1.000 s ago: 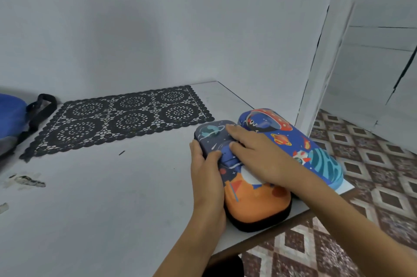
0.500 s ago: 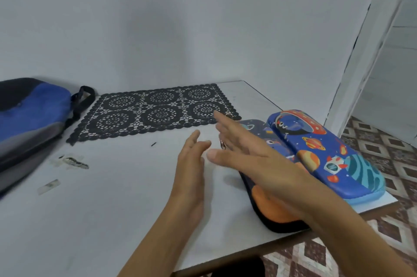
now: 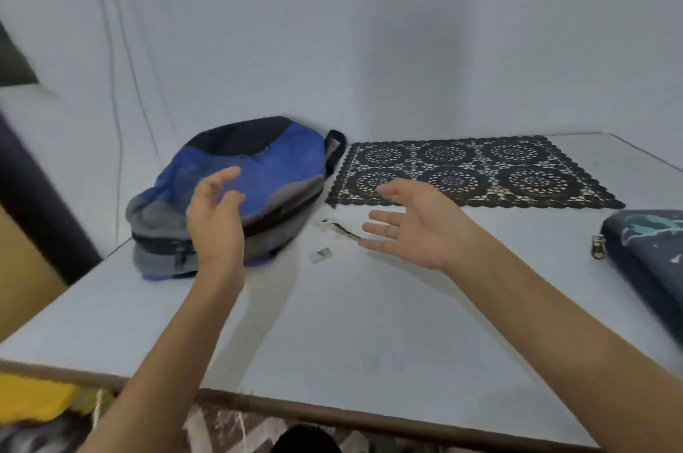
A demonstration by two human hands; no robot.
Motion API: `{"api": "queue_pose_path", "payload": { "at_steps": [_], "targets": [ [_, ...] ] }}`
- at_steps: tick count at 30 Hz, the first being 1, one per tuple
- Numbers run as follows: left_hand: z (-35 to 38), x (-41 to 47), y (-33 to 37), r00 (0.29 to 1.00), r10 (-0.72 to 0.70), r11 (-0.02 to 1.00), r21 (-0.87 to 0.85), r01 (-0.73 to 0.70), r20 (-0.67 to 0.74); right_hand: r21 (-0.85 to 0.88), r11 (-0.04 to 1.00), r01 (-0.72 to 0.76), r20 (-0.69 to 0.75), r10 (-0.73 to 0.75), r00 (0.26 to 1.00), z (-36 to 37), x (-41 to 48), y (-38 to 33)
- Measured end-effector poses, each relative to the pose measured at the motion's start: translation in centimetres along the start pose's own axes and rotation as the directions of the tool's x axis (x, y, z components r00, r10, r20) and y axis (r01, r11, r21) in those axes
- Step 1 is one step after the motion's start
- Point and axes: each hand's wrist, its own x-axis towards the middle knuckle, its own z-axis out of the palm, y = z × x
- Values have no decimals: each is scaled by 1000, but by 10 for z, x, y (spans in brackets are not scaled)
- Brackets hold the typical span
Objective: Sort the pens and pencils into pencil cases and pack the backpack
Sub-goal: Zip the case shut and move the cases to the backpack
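The sorting looks finished and the packing not yet begun: no loose pen or pencil shows on the tabletop [image 3: 369,323], and the one pencil case [image 3: 643,249] in view lies at the right edge, partly cut off by the frame, well apart from the backpack [image 3: 258,171]. The case seems closed, with a metal zip pull [image 3: 598,247] hanging at its near end, so what it holds is hidden. The backpack lies on its side in the far left corner against the wall; its dark zip lines look drawn together, though blur keeps me from being sure, and nothing of its inside can be seen. What is left, as I judge it, is to open the backpack and carry the case across into it. The left hand [image 3: 214,220] hovers just in front of the backpack, fingers loosely curved and holding nothing. The right hand [image 3: 414,227] is spread wide, palm turned inward, empty, above the middle of the tabletop near a few small scraps [image 3: 321,255]. A black lace mat [image 3: 473,171] lies along the far edge, just beside the backpack.
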Motion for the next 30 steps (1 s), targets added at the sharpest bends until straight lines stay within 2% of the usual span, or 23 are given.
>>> {"api": "queue_pose_path", "payload": {
  "at_steps": [3, 4, 5, 6, 8, 9, 14, 16, 19, 21, 25, 30],
  "targets": [
    [-58, 40, -15, 951, 95, 970, 241, -22, -295, -41, 998, -45, -64, 43, 997, 30, 41, 15],
    [-75, 51, -19, 924, 94, 945, 324, 34, -370, -50, 997, -50, -76, 46, 996, 39, 54, 21],
    [-89, 60, -24, 911, 19, 923, 357, 142, -412, -53, 997, -49, -76, 45, 996, 48, 65, 27],
    [-101, 69, -30, 907, -129, 917, 299, 263, -401, -46, 998, -50, -67, 47, 997, 57, 74, 32],
    [-116, 83, -40, 873, -416, 892, 72, 446, -254, -32, 998, -55, -69, 53, 996, 74, 94, 40],
    [-122, 89, -40, 855, -487, 868, 12, 497, -181, -54, 997, -52, -89, 47, 995, 82, 102, 43],
    [-124, 107, -41, 804, -588, 809, 96, 581, 86, -276, 959, 70, -186, -125, 975, 94, 135, 45],
    [-113, 110, -43, 814, -568, 821, 145, 552, 121, -422, 896, 141, -165, -228, 960, 94, 141, 41],
    [-84, 102, -40, 908, -418, 906, 89, 414, 27, -544, 780, 310, -54, -401, 914, 99, 132, 29],
    [-61, 90, -27, 950, -311, 950, 49, 309, 42, -586, 705, 400, 6, -490, 872, 101, 116, 13],
    [-27, 68, 12, 981, -158, 986, -41, 163, 110, -573, 619, 537, 75, -612, 787, 89, 69, -25],
    [19, 30, 55, 965, -64, 978, -179, 112, 254, -527, 544, 653, 35, -754, 656, 49, -11, -61]
  ]
}}
